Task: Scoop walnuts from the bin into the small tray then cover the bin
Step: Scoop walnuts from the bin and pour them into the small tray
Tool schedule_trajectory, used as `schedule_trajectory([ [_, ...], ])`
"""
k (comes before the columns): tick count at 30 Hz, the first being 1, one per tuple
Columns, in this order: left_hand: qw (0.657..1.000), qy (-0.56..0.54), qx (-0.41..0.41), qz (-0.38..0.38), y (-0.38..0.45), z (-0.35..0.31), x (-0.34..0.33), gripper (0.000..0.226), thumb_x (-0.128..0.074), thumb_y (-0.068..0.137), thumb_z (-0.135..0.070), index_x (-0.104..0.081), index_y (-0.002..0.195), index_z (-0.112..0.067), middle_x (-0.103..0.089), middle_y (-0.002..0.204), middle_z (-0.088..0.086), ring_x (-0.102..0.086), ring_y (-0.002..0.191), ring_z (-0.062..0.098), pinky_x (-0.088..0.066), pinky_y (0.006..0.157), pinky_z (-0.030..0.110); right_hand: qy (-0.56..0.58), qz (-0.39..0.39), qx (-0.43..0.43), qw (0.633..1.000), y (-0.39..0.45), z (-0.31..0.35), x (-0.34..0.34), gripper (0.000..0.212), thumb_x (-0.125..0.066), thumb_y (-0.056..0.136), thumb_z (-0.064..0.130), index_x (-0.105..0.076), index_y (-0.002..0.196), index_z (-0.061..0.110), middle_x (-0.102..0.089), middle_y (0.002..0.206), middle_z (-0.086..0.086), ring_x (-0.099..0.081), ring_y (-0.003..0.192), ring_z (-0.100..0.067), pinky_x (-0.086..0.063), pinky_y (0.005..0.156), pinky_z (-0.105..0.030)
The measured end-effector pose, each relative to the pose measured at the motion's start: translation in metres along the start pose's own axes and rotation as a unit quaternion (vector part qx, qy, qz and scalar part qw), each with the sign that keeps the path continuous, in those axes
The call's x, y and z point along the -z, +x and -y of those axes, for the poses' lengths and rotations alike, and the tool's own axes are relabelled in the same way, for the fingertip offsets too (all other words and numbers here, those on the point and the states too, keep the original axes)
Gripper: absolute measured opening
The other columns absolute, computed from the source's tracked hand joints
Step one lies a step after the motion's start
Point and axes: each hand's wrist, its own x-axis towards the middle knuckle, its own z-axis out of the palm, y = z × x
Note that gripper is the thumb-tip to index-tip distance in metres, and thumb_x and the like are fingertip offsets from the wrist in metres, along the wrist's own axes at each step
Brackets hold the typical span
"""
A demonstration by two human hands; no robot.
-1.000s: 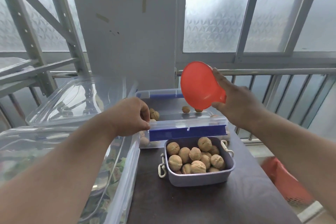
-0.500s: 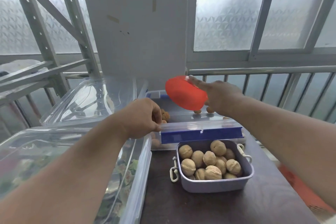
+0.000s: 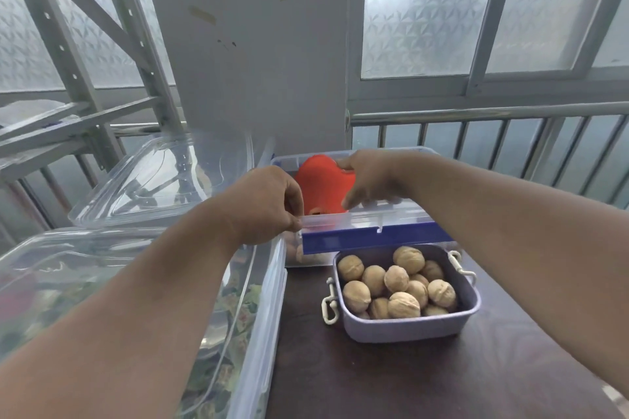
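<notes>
The left hand point(image 3: 269, 204) is pinching the near left corner of the clear lid point(image 3: 360, 219) with curled fingers, holding its blue-edged front raised over the bin point(image 3: 422, 151) at the back of the dark table point(image 3: 374, 381). The right hand point(image 3: 366, 178) is gripping the red scoop point(image 3: 320, 185), which is lying tilted inside the bin, just behind the lid's edge. A few walnuts are showing through the bin's front wall. The small tray point(image 3: 405, 328), lavender with white side clasps, is standing just in front of the bin and is holding a heap of walnuts point(image 3: 396, 284). Large clear containers point(image 3: 252, 333) are sitting along the table's left side.
</notes>
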Motion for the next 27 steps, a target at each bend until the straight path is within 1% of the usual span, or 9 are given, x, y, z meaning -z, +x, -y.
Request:
schedule_trajectory([
  [4, 1.000, 0.002, -0.007, 0.002, 0.000, -0.001, 0.001, 0.007, -0.090, 0.081, -0.018, -0.084, 0.082, -0.021, -0.079, 0.083, -0.008, -0.073, 0.081, 0.008, -0.053, 0.072, 0.023, 0.056, 0.064, -0.034, 0.996, 0.005, -0.015, 0.006, 0.055, -0.087, 0.083, 0.035, -0.064, 0.129, 0.016, -0.069, 0.086, -0.018, -0.049, 0.066, -0.027, -0.045, 0.059, -0.038],
  [7, 1.000, -0.005, -0.010, 0.002, -0.001, -0.002, 0.001, 0.006, -0.089, 0.081, -0.017, -0.084, 0.082, -0.019, -0.082, 0.090, -0.005, -0.076, 0.088, 0.012, -0.062, 0.086, 0.033, 0.108, 0.100, -0.042, 0.988, 0.003, -0.026, 0.004, 0.048, -0.087, 0.085, 0.031, -0.067, 0.124, 0.011, -0.064, 0.085, -0.010, -0.054, 0.063, -0.021, -0.047, 0.056, -0.030],
  [9, 1.000, -0.007, -0.010, 0.004, -0.002, -0.001, 0.001, 0.006, -0.089, 0.080, -0.016, -0.084, 0.081, -0.020, -0.083, 0.089, -0.005, -0.077, 0.090, 0.012, -0.063, 0.089, 0.036, 0.160, 0.129, -0.036, 0.978, 0.002, -0.034, 0.001, 0.055, -0.090, 0.082, 0.034, -0.067, 0.129, 0.016, -0.077, 0.108, -0.007, -0.076, 0.092, -0.025, -0.063, 0.087, -0.038],
  [12, 1.000, -0.011, -0.008, 0.005, -0.002, -0.001, 0.001, 0.006, -0.089, 0.080, -0.016, -0.084, 0.080, -0.020, -0.082, 0.086, -0.007, -0.078, 0.093, 0.011, -0.062, 0.087, 0.033, 0.209, 0.162, -0.041, 0.963, 0.001, -0.045, -0.001, 0.053, -0.087, 0.086, 0.036, -0.067, 0.133, 0.020, -0.078, 0.125, 0.000, -0.071, 0.121, -0.027, -0.051, 0.112, -0.050],
  [16, 1.000, -0.001, -0.010, 0.005, -0.002, -0.001, 0.002, 0.006, -0.090, 0.081, -0.019, -0.084, 0.081, -0.021, -0.078, 0.076, -0.010, -0.073, 0.076, 0.006, -0.051, 0.068, 0.019, 0.283, 0.204, -0.050, 0.936, -0.001, -0.055, -0.009, 0.043, -0.080, 0.093, 0.036, -0.071, 0.132, 0.020, -0.076, 0.130, -0.002, -0.068, 0.127, -0.028, -0.051, 0.113, -0.048],
  [19, 1.000, -0.004, -0.013, 0.007, -0.002, -0.001, 0.002, 0.007, -0.091, 0.080, -0.020, -0.084, 0.081, -0.021, -0.079, 0.077, -0.008, -0.074, 0.077, 0.009, -0.056, 0.073, 0.024, 0.293, 0.168, -0.039, 0.940, -0.005, -0.051, -0.013, 0.036, -0.079, 0.094, 0.033, -0.073, 0.128, 0.022, -0.077, 0.126, -0.002, -0.072, 0.113, -0.025, -0.059, 0.076, -0.032],
  [21, 1.000, -0.003, -0.013, 0.007, -0.002, -0.001, 0.002, 0.007, -0.091, 0.080, -0.020, -0.084, 0.080, -0.022, -0.079, 0.075, -0.009, -0.074, 0.075, 0.008, -0.055, 0.071, 0.023, 0.295, 0.154, -0.036, 0.942, -0.007, -0.047, -0.013, 0.041, -0.079, 0.094, 0.034, -0.069, 0.132, 0.023, -0.078, 0.125, 0.002, -0.072, 0.114, -0.026, -0.056, 0.068, -0.029],
  [25, 1.000, -0.007, -0.013, 0.008, -0.002, 0.000, 0.002, 0.008, -0.091, 0.080, -0.020, -0.084, 0.078, -0.023, -0.078, 0.073, -0.010, -0.073, 0.074, 0.007, -0.057, 0.072, 0.024, 0.290, 0.133, -0.016, 0.948, -0.009, -0.044, -0.015, 0.063, -0.086, 0.086, 0.040, -0.062, 0.142, 0.026, -0.076, 0.128, 0.006, -0.067, 0.127, -0.032, -0.055, 0.105, -0.043],
  [27, 1.000, -0.010, -0.010, 0.009, -0.002, 0.000, 0.002, 0.008, -0.091, 0.080, -0.020, -0.084, 0.078, -0.023, -0.078, 0.074, -0.009, -0.073, 0.075, 0.008, -0.058, 0.074, 0.026, 0.287, 0.101, -0.002, 0.953, -0.012, -0.044, -0.016, 0.067, -0.089, 0.081, 0.042, -0.063, 0.141, 0.029, -0.077, 0.125, 0.009, -0.069, 0.123, -0.027, -0.053, 0.109, -0.050],
])
